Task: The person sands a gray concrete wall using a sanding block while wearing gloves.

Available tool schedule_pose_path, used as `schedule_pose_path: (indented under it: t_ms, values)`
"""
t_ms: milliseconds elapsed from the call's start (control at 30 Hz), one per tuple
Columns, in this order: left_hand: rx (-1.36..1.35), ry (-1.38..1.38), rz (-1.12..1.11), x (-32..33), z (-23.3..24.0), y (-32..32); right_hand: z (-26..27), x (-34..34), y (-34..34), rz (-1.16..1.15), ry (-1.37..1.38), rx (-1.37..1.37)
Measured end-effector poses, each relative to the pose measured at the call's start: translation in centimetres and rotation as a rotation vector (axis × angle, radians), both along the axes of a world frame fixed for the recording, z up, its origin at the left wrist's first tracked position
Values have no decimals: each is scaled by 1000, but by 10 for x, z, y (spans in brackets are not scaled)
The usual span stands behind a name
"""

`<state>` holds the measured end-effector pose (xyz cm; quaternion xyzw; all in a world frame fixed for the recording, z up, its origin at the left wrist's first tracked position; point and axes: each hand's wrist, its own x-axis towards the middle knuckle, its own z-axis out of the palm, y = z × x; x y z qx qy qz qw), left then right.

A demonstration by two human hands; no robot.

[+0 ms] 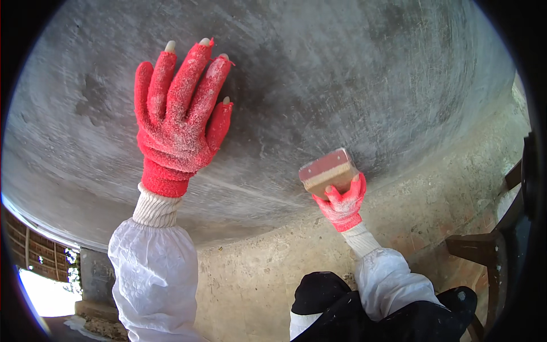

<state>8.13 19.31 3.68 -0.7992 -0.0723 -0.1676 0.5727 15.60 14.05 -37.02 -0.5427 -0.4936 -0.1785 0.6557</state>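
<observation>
My left hand, in a red knitted glove dusted with pale powder, lies palm down on a large, curved grey surface. Its fingers are spread, and bare fingertips poke through the glove's worn ends. Lower and to the right, my right hand wears a matching glove. It grips a hand-held block with a reddish part, a pale band and a tan part. The block rests against the same surface, its edges slightly blurred. Scuffs and pale streaks mark the grey surface around both hands.
A stained, lighter wall or floor lies below the curved surface. Dark wooden furniture stands at the right, close to my right arm. A grey pillar and a slatted roof show at the lower left beside a bright opening.
</observation>
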Motion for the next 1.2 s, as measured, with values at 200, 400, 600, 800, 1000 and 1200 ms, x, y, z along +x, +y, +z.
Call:
schedule_pose_path:
  t_ms: [200,400,600,800,1000,1200]
  values:
    - [-28,-6,33,0,-5,2,-10,-1,-5,148,-2,-21]
    - [-39,0,32,-8,-3,5,117,-1,2,28,-36,83]
    - [-38,-28,5,8,-7,9,-86,1,-2,157,-217,-46]
    - [101,41,77,-12,-3,10,64,-18,5,84,-378,132]
    - [2,10,-1,-1,-6,3,51,-17,4,50,-497,145]
    - [-2,-14,-8,10,-10,9,-63,8,-9,291,-1161,-197]
